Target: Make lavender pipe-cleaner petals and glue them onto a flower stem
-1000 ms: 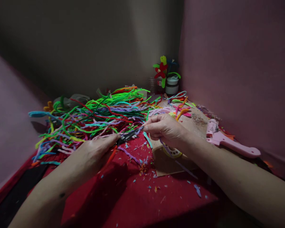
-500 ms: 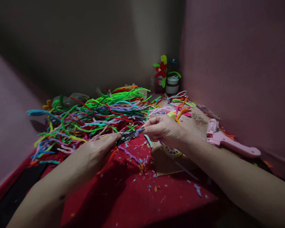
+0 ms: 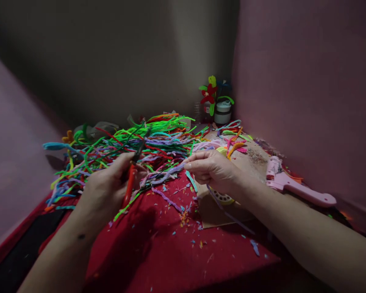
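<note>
My left hand [image 3: 111, 179] is closed around red-handled pliers [image 3: 130, 183], whose dark jaws point up and away over the heap. Between thumb and fingers, my right hand [image 3: 209, 165] pinches a lavender pipe cleaner [image 3: 171, 171]. One stretch of it reaches left toward the pliers, and a thin lavender tail hangs below my right wrist. Pliers and pipe cleaner appear apart. Behind both hands spreads a large heap of pipe cleaners [image 3: 158, 126] in green, purple, red, pink and blue.
Fuzz scraps [image 3: 184, 219] litter the red cloth [image 3: 171, 260]. A pink glue gun [image 3: 301, 191] lies at the right, near the wall. Cardboard [image 3: 213, 217] and a round yellow-rimmed piece [image 3: 224, 197] sit under my right arm. A lidded cup [image 3: 223, 112] and pipe-cleaner flowers [image 3: 209, 93] stand behind.
My left hand has drawn back to the left and turned the pliers upward, off the lavender pipe cleaner. My right hand stays nearly in place, still pinching it.
</note>
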The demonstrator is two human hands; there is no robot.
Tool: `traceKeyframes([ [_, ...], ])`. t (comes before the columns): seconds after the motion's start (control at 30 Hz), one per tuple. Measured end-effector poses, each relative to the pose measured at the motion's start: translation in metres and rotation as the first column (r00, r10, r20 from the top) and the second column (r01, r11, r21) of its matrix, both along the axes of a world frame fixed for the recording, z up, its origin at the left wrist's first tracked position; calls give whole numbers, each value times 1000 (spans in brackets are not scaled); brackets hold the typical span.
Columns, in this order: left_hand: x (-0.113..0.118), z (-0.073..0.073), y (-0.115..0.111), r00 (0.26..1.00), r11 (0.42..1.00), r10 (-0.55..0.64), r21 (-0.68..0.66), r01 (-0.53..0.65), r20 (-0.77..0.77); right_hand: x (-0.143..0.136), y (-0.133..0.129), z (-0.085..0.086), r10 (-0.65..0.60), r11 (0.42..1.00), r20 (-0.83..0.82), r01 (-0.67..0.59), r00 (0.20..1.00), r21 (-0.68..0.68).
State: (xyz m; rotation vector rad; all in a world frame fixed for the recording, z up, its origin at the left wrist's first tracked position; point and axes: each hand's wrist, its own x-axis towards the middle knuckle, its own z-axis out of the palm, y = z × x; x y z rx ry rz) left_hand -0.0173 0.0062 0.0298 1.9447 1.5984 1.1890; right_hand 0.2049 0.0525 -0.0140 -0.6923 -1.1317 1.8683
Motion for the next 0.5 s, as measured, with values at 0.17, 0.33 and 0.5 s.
traceKeyframes([
  [0.17,16,1,0,864,957,71,-279,83,499,-3,-3,-4,-30,996,64,24,997,81],
  [0.33,33,-7,-2,823,934,53,-320,160,565,-6,-9,-3,-85,976,130,57,988,208],
  [0.5,41,-12,-6,865,967,31,-235,101,500,-7,-13,-1,-108,975,162,73,981,209],
])
